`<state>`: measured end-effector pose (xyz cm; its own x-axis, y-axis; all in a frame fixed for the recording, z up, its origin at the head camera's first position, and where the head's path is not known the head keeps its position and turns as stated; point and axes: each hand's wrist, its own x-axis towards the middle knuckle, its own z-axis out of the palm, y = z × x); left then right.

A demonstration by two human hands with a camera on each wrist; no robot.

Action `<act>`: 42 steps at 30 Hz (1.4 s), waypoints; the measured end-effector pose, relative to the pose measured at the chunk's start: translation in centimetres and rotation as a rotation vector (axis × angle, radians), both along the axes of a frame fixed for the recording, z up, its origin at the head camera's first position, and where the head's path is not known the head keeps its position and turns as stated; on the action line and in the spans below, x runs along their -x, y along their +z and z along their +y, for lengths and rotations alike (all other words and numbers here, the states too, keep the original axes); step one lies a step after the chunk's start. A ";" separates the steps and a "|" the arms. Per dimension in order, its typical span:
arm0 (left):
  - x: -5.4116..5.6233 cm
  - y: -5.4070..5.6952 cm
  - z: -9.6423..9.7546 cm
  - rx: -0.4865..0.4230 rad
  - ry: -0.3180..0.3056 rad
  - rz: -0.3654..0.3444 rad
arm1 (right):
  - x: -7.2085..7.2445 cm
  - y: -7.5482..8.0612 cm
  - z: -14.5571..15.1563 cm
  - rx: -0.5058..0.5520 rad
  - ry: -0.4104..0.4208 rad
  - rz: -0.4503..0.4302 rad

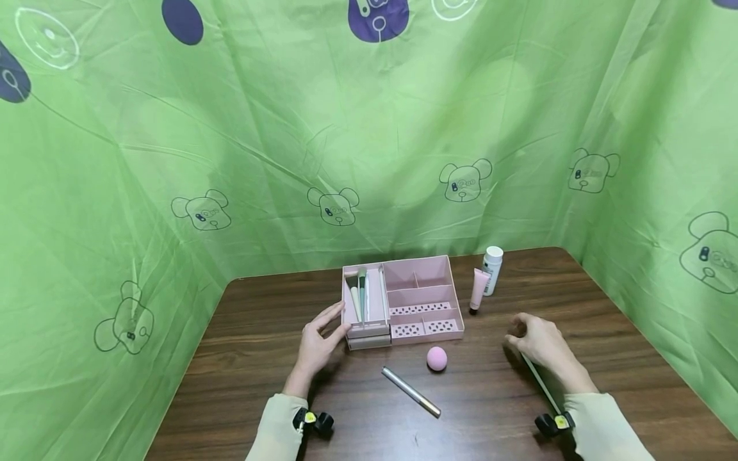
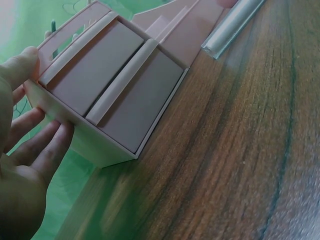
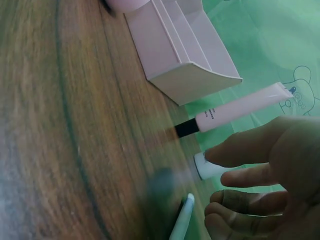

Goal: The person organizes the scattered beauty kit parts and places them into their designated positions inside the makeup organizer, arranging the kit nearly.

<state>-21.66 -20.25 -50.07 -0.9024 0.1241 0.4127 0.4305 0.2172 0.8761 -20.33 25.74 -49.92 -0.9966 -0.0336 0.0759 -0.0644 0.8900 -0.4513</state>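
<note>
A pink makeup organizer [image 1: 415,340] stands towards the back of the table, with makeup brushes [image 1: 361,298] in its left top tray. My left hand [image 1: 319,339] is at its left front corner, thumb at the front edge and fingers against the side wall. In the left wrist view, two drawers [image 2: 97,70] show on its front. My right hand [image 1: 544,346] hovers low at the right, fingers loosely bent. Under it lies a slim pale green stick [image 1: 541,383], its rounded tip apart from the fingertips in the right wrist view.
A pink ball-shaped sponge [image 1: 437,358] and a silver tube [image 1: 411,392] lie before the organizer. Right of it stand a pink squeeze tube [image 1: 479,288] with a black cap and a white bottle [image 1: 492,269]. Green cloth [image 1: 403,147] hangs behind the wooden table [image 1: 248,358].
</note>
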 end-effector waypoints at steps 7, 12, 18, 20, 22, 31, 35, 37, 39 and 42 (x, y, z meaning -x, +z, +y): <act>0.0 0.1 0.0 -0.002 -0.002 -0.020 | -0.5 -0.4 0.1 0.003 0.030 -0.060; 0.0 0.0 0.0 -0.006 -0.005 -0.031 | -0.9 -0.7 0.2 -0.028 0.021 -0.047; 0.1 0.0 -0.1 0.000 0.000 -0.008 | -1.1 -0.8 0.4 -0.057 0.015 -0.100; 0.1 -0.1 -0.1 -0.001 0.000 -0.002 | -1.1 -0.9 0.5 -0.069 0.007 -0.116; 0.1 -0.2 -0.1 -0.002 -0.001 0.001 | -1.1 -1.0 0.6 -0.075 0.005 -0.123; 0.0 -0.2 0.0 0.001 0.003 0.005 | -1.1 -1.2 0.5 -0.073 -0.016 -0.132; 0.0 -0.1 0.1 0.001 0.007 0.019 | -1.1 -1.0 0.5 -0.063 -0.021 -0.137; 0.0 -0.1 0.1 -0.001 0.008 0.025 | -1.1 -0.9 0.4 -0.057 -0.022 -0.138; 0.0 -0.2 0.1 0.000 0.009 0.026 | -1.1 -0.9 0.4 -0.050 -0.024 -0.135; 0.0 -0.2 0.1 0.008 0.015 0.025 | -1.0 -0.8 0.3 -0.051 -0.014 -0.111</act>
